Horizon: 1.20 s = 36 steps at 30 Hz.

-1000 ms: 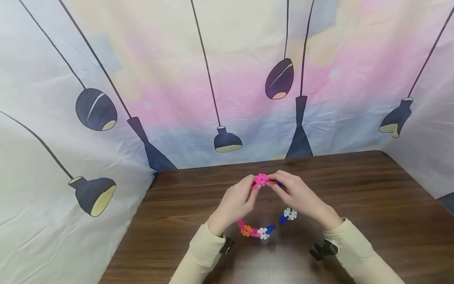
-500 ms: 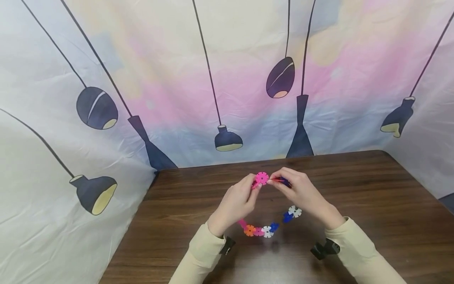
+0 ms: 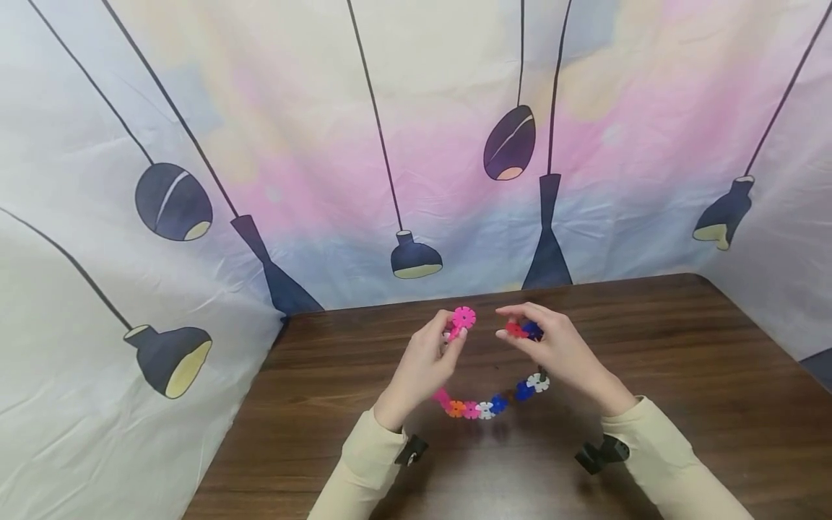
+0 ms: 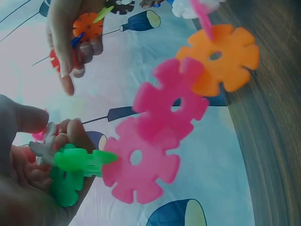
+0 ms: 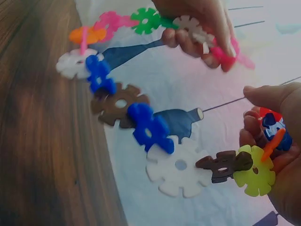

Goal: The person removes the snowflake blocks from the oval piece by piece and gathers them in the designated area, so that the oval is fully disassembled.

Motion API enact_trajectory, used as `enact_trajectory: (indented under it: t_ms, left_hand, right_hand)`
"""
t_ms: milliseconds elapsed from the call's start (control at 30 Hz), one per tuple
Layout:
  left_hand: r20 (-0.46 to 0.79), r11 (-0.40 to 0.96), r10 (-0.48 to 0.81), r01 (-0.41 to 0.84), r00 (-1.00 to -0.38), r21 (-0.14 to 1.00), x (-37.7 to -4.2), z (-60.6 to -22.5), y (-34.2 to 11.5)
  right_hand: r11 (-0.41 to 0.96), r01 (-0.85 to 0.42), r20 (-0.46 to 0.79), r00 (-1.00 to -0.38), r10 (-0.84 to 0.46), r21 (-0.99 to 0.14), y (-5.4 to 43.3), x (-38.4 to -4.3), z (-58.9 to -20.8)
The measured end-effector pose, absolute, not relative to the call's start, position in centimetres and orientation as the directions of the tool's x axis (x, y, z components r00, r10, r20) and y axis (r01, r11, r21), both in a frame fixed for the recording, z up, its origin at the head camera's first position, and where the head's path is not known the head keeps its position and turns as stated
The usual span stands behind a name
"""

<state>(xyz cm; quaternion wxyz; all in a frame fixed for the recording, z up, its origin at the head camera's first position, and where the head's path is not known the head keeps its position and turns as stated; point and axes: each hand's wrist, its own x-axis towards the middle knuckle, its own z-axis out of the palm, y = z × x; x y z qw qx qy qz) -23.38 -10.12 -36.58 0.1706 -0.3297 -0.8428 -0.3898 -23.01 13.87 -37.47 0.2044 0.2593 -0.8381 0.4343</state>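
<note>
A chain of slotted, flower-shaped plastic discs hangs in a loop between the two hands, open at the top. My left hand (image 3: 425,354) pinches one end, where a pink disc (image 3: 464,318) stands up past the fingertips. Grey and green discs (image 4: 67,188) lie along the left palm. Curled fingers of my right hand (image 3: 564,345) hold the other end, with a red disc (image 3: 516,330) and a blue disc (image 3: 533,331) at the fingers and a yellow disc (image 5: 251,179) by the palm. Orange (image 4: 235,61), white (image 5: 162,172) and brown discs (image 5: 108,106) make up the hanging part.
The brown wood-grain table (image 3: 338,404) lies beneath the hands. A cloth backdrop (image 3: 312,144) printed with hanging lamps rises behind and to the sides. Black wrist cameras (image 3: 411,451) sit below both wrists.
The hands were close together, with the pink and red end discs near each other. Now they have drawn apart, leaving a gap between the two ends; the right fingertips have spread.
</note>
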Motion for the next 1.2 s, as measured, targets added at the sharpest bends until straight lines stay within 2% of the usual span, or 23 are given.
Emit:
enact_trajectory:
  t_ms: [267, 467, 633, 800, 933, 1067, 1200]
  left_hand:
    - [0.548, 0.464, 0.381, 0.667, -0.744, 0.583, -23.4, -36.6, -10.4]
    - [0.409, 0.497, 0.397, 0.567, -0.822, 0.656, -23.2, -37.6, -10.7]
    - [0.309, 0.539, 0.407, 0.499, -0.859, 0.678, -23.0, -38.6, -11.0]
    - [0.241, 0.582, 0.408, 0.454, -0.881, 0.675, -23.1, -39.8, -11.5]
    - [0.203, 0.625, 0.398, 0.426, -0.895, 0.654, -23.3, -40.6, -12.1]
    - [0.108, 0.672, 0.392, 0.365, -0.914, 0.645, -23.5, -41.2, -12.6]
    - [0.000, 0.707, 0.392, 0.302, -0.920, 0.639, -23.5, -41.5, -12.9]
  right_hand:
    - [0.522, -0.538, 0.520, -0.831, -0.198, -0.662, 14.7, -23.5, -38.5]
    - [0.551, -0.508, 0.465, -0.855, -0.230, -0.662, 14.9, -23.7, -38.9]
    - [0.552, -0.497, 0.411, -0.867, -0.282, -0.670, 14.9, -23.7, -39.0]
    - [0.484, -0.504, 0.327, -0.853, -0.406, -0.715, 15.2, -23.9, -39.4]
    - [0.382, -0.470, 0.270, -0.840, -0.470, -0.796, 15.7, -24.1, -39.6]
    - [0.270, -0.428, 0.253, -0.826, -0.503, -0.862, 16.1, -24.5, -40.0]
    - [0.200, -0.432, 0.263, -0.790, -0.554, -0.879, 16.2, -24.8, -40.3]
